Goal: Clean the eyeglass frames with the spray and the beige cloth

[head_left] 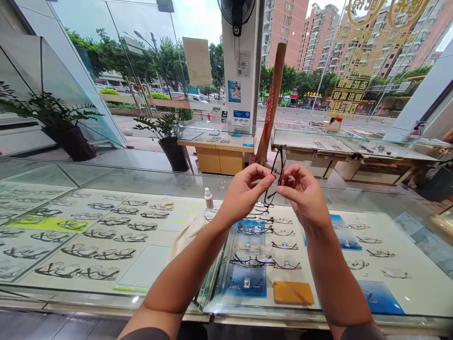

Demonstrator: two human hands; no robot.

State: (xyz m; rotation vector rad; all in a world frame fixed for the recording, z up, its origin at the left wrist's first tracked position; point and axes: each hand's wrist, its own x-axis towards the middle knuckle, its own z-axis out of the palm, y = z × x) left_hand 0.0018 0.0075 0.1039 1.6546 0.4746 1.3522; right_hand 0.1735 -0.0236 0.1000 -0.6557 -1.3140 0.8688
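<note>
Dark-framed eyeglasses [282, 165] are held up on end above the glass display counter [159, 182]. My left hand [246, 191] pinches them from the left side, thumb and fingers closed on the frame. On the right side my right hand [300, 191] has its thumb and fingers closed on the same glasses. A thin dark temple hangs down between the hands. Below and to the left, a small white bottle [208, 199] stands on the counter beside a pale cloth [186, 236]. An orange-yellow case [293, 293] lies near the front edge, between my forearms.
Several rows of eyeglasses [115, 254] fill the display at left, with more at right. Behind the counter are a potted plant [173, 146], a wooden post [275, 89], a wooden cabinet [219, 160] and a fan [236, 12]. Large windows show a street.
</note>
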